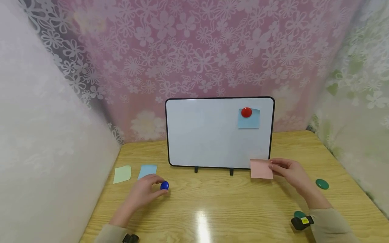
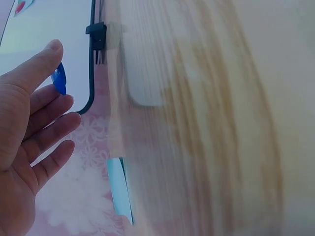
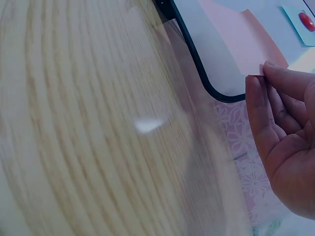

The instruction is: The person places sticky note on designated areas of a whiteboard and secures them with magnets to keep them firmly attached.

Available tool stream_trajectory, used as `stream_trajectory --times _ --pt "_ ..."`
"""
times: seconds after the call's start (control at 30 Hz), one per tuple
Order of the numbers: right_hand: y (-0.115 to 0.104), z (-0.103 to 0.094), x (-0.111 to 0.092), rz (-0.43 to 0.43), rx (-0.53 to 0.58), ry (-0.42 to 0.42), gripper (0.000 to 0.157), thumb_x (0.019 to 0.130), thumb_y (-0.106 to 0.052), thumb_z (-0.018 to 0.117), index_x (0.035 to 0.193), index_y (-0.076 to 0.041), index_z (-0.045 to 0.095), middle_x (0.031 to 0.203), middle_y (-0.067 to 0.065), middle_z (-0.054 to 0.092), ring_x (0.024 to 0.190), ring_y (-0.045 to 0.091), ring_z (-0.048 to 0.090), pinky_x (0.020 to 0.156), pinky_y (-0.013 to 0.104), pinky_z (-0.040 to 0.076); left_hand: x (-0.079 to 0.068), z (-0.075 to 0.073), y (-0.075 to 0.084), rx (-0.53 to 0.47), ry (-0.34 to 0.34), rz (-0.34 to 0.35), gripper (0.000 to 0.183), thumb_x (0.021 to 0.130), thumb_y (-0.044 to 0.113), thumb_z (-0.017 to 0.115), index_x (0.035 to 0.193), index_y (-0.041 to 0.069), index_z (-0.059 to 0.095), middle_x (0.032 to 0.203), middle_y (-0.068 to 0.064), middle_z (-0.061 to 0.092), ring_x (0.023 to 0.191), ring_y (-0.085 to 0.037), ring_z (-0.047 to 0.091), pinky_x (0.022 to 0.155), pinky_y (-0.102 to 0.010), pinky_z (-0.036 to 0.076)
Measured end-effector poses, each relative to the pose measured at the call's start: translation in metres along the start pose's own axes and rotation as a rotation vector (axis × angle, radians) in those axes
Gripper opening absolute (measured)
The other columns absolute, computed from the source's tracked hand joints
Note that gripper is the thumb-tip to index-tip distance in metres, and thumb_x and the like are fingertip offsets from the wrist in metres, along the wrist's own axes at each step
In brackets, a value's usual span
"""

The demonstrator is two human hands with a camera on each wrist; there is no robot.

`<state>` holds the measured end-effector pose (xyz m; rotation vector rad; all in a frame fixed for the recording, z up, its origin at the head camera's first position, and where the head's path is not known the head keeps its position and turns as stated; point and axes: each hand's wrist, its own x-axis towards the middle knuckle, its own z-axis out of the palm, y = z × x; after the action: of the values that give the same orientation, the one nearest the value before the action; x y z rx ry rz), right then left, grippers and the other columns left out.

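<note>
Between thumb and fingers, my left hand [image 1: 145, 191] pinches a round blue magnet [image 1: 164, 185] above the table; the left wrist view shows this magnet [image 2: 59, 79] edge-on. My right hand [image 1: 290, 173] pinches a pink sticky note [image 1: 261, 169] by its right edge. In the head view the note overlaps the lower right corner of the whiteboard [image 1: 209, 135]. On the board's upper right, a red magnet [image 1: 246, 112] sits over a blue sticky note [image 1: 249, 122].
A green note [image 1: 122, 174] and another blue note [image 1: 148, 170] lie on the table [image 1: 194, 199] at left. Two green magnets, one far right [image 1: 322, 184] and one by the right wrist [image 1: 299, 214], rest there too. Black feet [image 1: 231, 171] support the board before a flowered curtain [image 1: 194, 50].
</note>
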<state>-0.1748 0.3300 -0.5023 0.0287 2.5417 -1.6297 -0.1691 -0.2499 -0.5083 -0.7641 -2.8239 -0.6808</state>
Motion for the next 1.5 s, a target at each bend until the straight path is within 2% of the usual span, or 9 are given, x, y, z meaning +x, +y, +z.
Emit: stream_trajectory --times 0.5,0.67,0.87,1.17,1.37,1.5 --pt "0.0 0.007 0.007 -0.037 0.047 0.031 0.055 0.11 -0.029 0.066 0.147 0.01 0.057 0.145 0.029 0.06 0.104 -0.004 0.069 0.091 0.027 0.06 0.017 0.011 0.014 -0.026 0.016 0.071 0.031 0.085 0.034 0.094 0.109 0.019 0.08 0.106 0.011 0.073 0.095 -0.009 0.067 0.084 -0.034 0.059" --pt "0.001 0.007 0.007 -0.047 0.062 0.032 0.053 0.111 -0.024 0.064 0.148 0.012 0.055 0.145 0.031 0.059 0.104 -0.006 0.068 0.092 0.03 0.06 0.021 0.013 0.02 -0.043 0.002 0.06 0.033 0.086 0.036 0.093 0.111 0.02 0.08 0.107 0.01 0.073 0.096 -0.012 0.069 0.085 -0.034 0.059" --pt "-0.004 0.009 0.009 -0.042 0.045 0.047 0.057 0.11 -0.032 0.065 0.148 0.009 0.056 0.147 0.03 0.057 0.105 -0.008 0.066 0.091 0.024 0.059 0.029 0.015 0.029 -0.055 0.021 0.079 0.033 0.085 0.033 0.094 0.112 0.02 0.08 0.107 0.01 0.074 0.096 -0.014 0.07 0.083 -0.036 0.059" --pt "-0.01 0.012 0.013 -0.038 0.019 0.057 0.058 0.109 -0.038 0.066 0.147 0.006 0.059 0.146 0.027 0.059 0.105 -0.007 0.066 0.094 0.029 0.059 0.043 0.02 0.047 -0.074 -0.005 0.128 0.033 0.087 0.034 0.092 0.113 0.018 0.079 0.109 0.006 0.075 0.098 -0.014 0.07 0.085 -0.034 0.059" --pt "-0.012 0.015 0.014 -0.039 0.033 0.06 0.056 0.109 -0.034 0.066 0.147 0.007 0.059 0.146 0.028 0.06 0.104 -0.007 0.066 0.094 0.03 0.059 0.05 0.026 0.057 -0.068 0.004 0.158 0.035 0.087 0.035 0.093 0.114 0.017 0.08 0.109 0.006 0.075 0.1 -0.013 0.07 0.086 -0.033 0.059" --pt "-0.012 0.018 0.014 -0.048 0.042 0.063 0.053 0.109 -0.032 0.066 0.145 0.007 0.06 0.144 0.028 0.061 0.104 -0.007 0.065 0.092 0.027 0.059 0.055 0.03 0.062 -0.05 0.002 0.147 0.035 0.087 0.038 0.092 0.114 0.018 0.08 0.108 0.006 0.076 0.098 -0.015 0.071 0.085 -0.033 0.059"
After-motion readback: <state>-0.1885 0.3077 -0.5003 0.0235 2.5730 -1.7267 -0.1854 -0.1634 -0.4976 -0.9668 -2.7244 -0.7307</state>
